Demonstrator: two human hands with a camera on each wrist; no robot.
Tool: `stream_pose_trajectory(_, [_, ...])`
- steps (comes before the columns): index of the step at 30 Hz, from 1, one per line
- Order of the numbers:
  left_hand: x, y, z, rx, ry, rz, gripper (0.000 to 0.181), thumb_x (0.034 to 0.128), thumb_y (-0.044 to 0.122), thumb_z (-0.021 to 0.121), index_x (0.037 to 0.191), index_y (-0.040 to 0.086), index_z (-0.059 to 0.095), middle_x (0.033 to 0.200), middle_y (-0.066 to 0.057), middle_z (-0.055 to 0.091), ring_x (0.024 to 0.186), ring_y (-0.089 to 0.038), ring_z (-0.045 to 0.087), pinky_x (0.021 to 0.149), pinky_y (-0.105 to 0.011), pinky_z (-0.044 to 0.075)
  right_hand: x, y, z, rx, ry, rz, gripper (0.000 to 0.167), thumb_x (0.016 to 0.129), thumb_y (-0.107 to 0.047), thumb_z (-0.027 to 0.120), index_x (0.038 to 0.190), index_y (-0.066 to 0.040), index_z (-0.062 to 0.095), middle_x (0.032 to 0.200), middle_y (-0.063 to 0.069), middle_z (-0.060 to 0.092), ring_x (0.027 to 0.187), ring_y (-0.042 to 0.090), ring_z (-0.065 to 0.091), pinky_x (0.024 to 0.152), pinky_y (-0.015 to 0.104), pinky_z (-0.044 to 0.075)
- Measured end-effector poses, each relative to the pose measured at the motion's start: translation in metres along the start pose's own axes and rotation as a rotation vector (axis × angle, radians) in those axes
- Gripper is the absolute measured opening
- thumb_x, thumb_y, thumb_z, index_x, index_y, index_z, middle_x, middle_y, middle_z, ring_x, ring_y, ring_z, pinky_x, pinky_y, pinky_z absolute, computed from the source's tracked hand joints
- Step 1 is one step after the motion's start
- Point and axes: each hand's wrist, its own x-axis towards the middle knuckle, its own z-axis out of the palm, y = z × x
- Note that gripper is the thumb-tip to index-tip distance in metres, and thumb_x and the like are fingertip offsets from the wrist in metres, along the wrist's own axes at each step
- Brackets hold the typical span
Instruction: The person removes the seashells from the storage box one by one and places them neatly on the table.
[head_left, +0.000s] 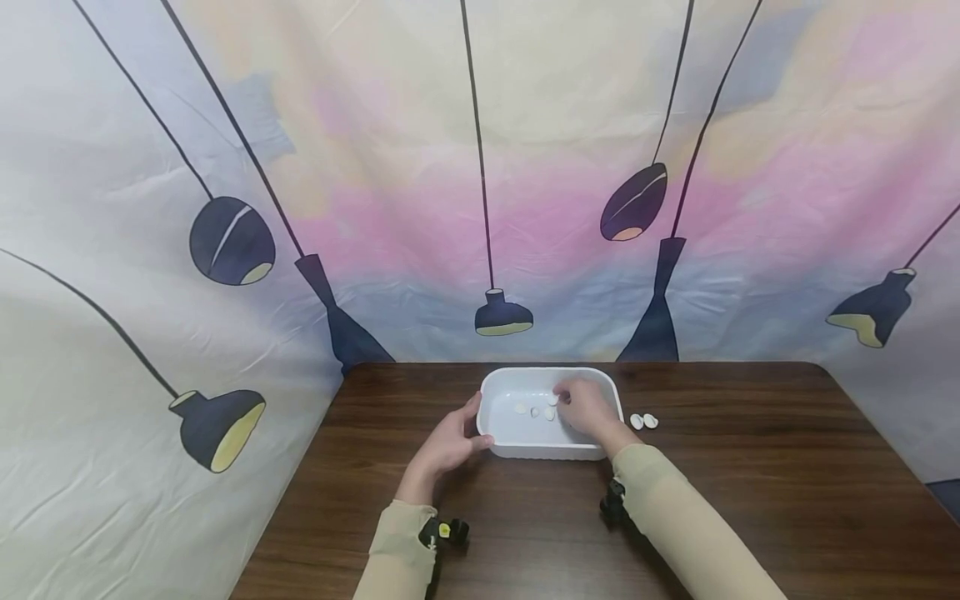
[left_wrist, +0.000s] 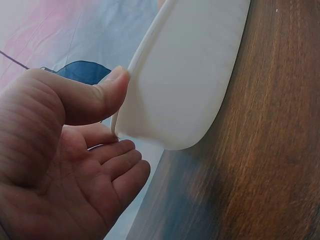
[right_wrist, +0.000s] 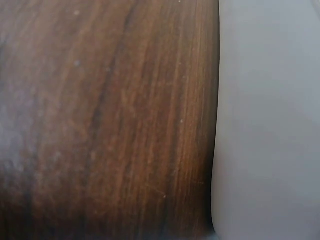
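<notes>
A white rectangular basin [head_left: 547,452] stands on the wooden table. At its left end my left hand [head_left: 450,439] grips the rim; in the left wrist view the thumb [left_wrist: 112,92] presses the near side, with the other fingers beyond. My right hand [head_left: 587,406] reaches inside, its fingers curled and pinching a small white seashell [head_left: 552,401]. Several more small pale shells [head_left: 521,408] lie on the basin floor, left of and below those fingertips. The right wrist view has only the table and the basin's outer wall [right_wrist: 270,120], so that hand is hidden there.
Two white shells [head_left: 643,422] lie on the dark wooden table [head_left: 720,467], just right of the basin. Behind the table's far edge hangs a cloth backdrop [head_left: 420,208] printed with lamps.
</notes>
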Motion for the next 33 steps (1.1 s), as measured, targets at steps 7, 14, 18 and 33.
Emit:
stream_pose_trajectory(7, [-0.0008,-0.0006,-0.0001,-0.001,0.005,-0.003,0.086,0.0962,0.008,0.078,0.167,0.001,0.029,0.174,-0.015,0.027,0.16,-0.038,0.027,0.127,-0.061,0.023,0.0016,0.0002,0.0009,-0.012,0.001,-0.004,0.031,0.092,0.0,0.071,0.122,0.006,0.075,0.11,0.016,0.076,0.109,0.033,0.071,0.099,0.049,0.057])
stream_pose_trajectory(14, [-0.001,-0.0006,0.0006,0.003,0.008,-0.012,0.086,0.0965,0.009,0.078,0.167,0.002,0.03,0.174,-0.015,0.028,0.159,-0.038,0.028,0.127,-0.061,0.024,0.0029,0.0024,0.0023,-0.022,-0.008,-0.002,0.026,0.094,-0.003,0.071,0.118,0.004,0.076,0.11,0.016,0.076,0.108,0.033,0.071,0.098,0.049,0.057])
stream_pose_trajectory(18, [-0.0006,-0.0006,0.0006,0.015,0.01,-0.01,0.086,0.0965,0.01,0.078,0.167,0.002,0.03,0.174,-0.015,0.028,0.159,-0.037,0.028,0.127,-0.06,0.024,0.0031,0.0024,0.0018,-0.02,0.002,-0.006,0.025,0.093,-0.002,0.071,0.117,0.004,0.077,0.111,0.016,0.076,0.108,0.033,0.071,0.099,0.049,0.057])
stream_pose_trajectory(33, [-0.0005,-0.0004,0.0,0.016,0.005,-0.004,0.086,0.0965,0.01,0.078,0.167,0.002,0.03,0.173,-0.014,0.029,0.159,-0.036,0.029,0.127,-0.06,0.024,0.0056,-0.0014,0.0021,-0.039,-0.02,-0.016,0.026,0.097,-0.005,0.076,0.121,0.003,0.076,0.112,0.015,0.076,0.107,0.031,0.071,0.098,0.047,0.058])
